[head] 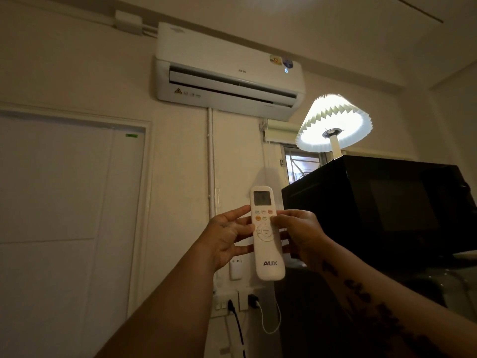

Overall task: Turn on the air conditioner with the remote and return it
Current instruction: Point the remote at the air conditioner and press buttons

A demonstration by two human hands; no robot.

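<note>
A white AUX remote (268, 251) is held upright in front of me, screen at the top and pointed up toward the wall. My left hand (227, 237) grips its left edge with fingers behind it. My right hand (300, 236) holds the right edge, thumb resting on the buttons just above the round pad. High on the wall hangs the white air conditioner (227, 71); its louvre is open and a lit digit shows on its right front.
A black microwave (382, 205) stands at the right with a lit pleated lamp (334, 124) on top. A white door (69, 202) fills the left. Below the remote, a white wall holder (236, 270) and sockets (232, 303) with plugged cables.
</note>
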